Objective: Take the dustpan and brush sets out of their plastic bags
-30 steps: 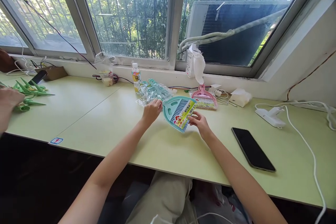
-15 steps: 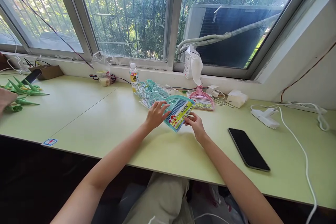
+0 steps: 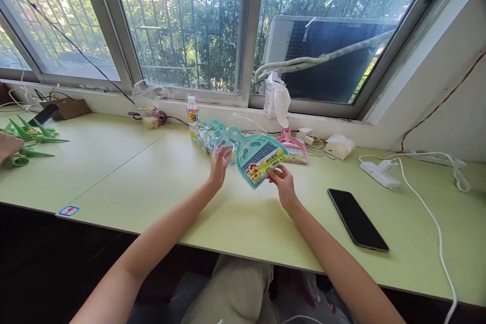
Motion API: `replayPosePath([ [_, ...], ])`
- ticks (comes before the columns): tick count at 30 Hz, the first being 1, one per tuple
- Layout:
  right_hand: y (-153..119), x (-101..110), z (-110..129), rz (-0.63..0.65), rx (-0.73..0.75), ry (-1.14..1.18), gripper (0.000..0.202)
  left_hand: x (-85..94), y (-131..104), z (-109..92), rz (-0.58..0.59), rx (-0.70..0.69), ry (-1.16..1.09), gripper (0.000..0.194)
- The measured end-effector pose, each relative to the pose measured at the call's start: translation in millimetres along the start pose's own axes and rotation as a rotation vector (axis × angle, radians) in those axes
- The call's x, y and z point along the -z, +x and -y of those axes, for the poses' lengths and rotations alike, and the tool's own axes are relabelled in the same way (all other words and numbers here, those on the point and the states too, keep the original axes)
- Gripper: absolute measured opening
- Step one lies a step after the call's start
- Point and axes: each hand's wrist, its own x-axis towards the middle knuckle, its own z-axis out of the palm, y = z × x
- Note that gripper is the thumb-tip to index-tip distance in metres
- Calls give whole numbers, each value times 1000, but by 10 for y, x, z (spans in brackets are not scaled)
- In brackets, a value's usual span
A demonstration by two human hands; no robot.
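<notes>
My right hand (image 3: 285, 186) pinches just the lower edge of the teal dustpan set (image 3: 261, 157) — handle (image 3: 236, 134) out past that pinch, left hand (image 3: 218, 167) spread open alongside — so it could pivot loose.

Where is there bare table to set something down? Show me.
Widest: between the green cones and the left hand. Smaller: between the right hand and the phone. Crowded: behind the hands, with the bottle, teal pile and pink dustpan.
</notes>
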Motion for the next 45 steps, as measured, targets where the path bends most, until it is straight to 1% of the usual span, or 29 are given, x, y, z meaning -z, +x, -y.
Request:
replayPosePath([
  [2, -5, -14, 0, -6, 4, 1, 53, -35, -24, 13, 239, 89, -104, 61],
  [3, -6, -18, 1, -9, 6, 2, 54, -58, -54, 28, 325, 131, -130, 61],
  [5, -3, -16, 2, -16, 12, 5, 54, -104, -133, 67, 437, 208, -158, 59],
  [7, 7, -3, 1, -24, 19, 10, 54, -139, -209, 106, 511, 270, -170, 55],
  [10, 22, 18, -3, -24, 25, 3, 52, -155, -265, 138, 583, 329, -179, 54],
  [12, 23, 21, -6, -25, 31, -12, 53, -149, -265, 146, 595, 345, -185, 56],
  [16, 4, -4, 2, -43, 46, -19, 63, -140, -256, 157, 594, 337, -131, 60],
  [20, -11, -21, 21, -92, 72, 16, 72, -177, -343, 139, 625, 325, -26, 65],
  [22, -9, -16, 34, -114, 78, 40, 72, -208, -416, 113, 688, 337, -30, 65],
  [25, -2, -1, 53, -126, 78, 71, 69, -251, -501, 86, 839, 379, -45, 62],
  [26, 0, 4, 55, -130, 79, 78, 69, -263, -514, 87, 867, 393, -46, 61],
  [27, 2, 7, 55, -132, 79, 84, 69, -273, -518, 95, 866, 403, -51, 62],
  [28, 3, 8, 50, -133, 79, 88, 69, -281, -513, 107, 836, 407, -65, 63],
  [32, 1, -6, 7, -115, 59, 102, 70, -285, -441, 154, 581, 368, -147, 63],
  [34, 0, -16, -13, -91, 44, 103, 69, -269, -406, 151, 508, 353, -119, 61],
  [37, 3, -21, -20, -49, 14, 93, 67, -238, -384, 126, 479, 334, -21, 60],
  [41, 12, -17, 1, -10, -23, 46, 61, -218, -387, 121, 473, 267, 64, 59],
  [43, 17, -15, 7, -38, -44, 34, 53, -215, -384, 137, 465, 250, 103, 60],
  [45, 30, -2, 6, -105, -58, 43, 44, -212, -377, 152, 456, 248, 133, 59],
])
